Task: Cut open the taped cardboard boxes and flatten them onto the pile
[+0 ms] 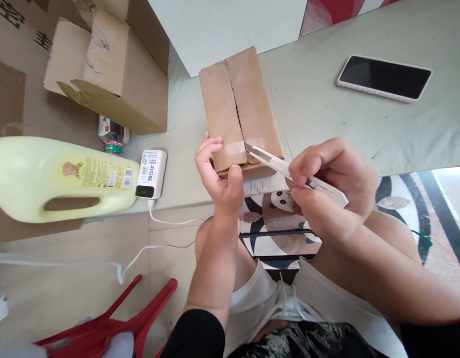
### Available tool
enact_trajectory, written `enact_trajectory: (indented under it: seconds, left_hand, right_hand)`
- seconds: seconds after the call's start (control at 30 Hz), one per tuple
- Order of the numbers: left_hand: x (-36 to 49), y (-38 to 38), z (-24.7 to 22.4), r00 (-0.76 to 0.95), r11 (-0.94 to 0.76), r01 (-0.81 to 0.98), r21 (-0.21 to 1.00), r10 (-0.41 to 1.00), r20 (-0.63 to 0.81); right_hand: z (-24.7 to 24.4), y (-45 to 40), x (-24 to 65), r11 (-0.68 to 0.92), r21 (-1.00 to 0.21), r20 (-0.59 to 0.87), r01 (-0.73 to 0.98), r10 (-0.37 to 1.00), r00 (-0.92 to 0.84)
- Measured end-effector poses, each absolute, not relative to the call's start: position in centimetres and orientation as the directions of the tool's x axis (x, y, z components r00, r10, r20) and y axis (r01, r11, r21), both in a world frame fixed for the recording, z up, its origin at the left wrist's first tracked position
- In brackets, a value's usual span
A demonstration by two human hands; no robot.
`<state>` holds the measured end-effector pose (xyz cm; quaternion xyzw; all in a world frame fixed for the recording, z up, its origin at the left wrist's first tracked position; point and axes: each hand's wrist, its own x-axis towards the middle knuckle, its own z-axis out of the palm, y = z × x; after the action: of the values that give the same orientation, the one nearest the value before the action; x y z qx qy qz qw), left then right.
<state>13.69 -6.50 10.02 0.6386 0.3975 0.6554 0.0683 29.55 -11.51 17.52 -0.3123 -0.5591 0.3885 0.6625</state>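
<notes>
One rectangular brown cardboard box (pixel 219 112) sits on pale green cloth (pixel 308 99); the left hand (pixel 220 183) clamps its near-left corner, while, right of that, the right hand (pixel 339 181) grips a slim white utility knife (pixel 277 164), blade at its seam.

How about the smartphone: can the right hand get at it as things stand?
Probably yes: the smartphone lies beyond the right hand on the pale sheet, with nothing visible standing between them. That hand holds a utility knife, though, so grasping the smartphone would likely mean putting that down first.
</notes>
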Motion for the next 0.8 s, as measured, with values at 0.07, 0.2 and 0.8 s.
enact_trajectory:
  seconds: [0.07,0.2,0.8]
  left_hand:
    - [13.6,-6.6,10.2,-0.159,-0.688,0.421,0.591,0.586,0.794]
    - [13.8,-6.7,10.3,-0.117,-0.701,0.445,0.558,0.572,0.812]
    - [13.5,-6.6,10.0,-0.115,-0.703,0.406,0.584,0.594,0.796]
  right_hand:
    - [17.8,-11.5,29.7,0.491,-0.852,0.486,-0.182,0.871,0.074]
    - [19.2,-12.4,30.7,0.407,-0.906,0.400,-0.120,0.913,0.073]
    - [20.6,-13.7,30.9,0.189,-0.980,0.181,-0.058,0.975,0.128]
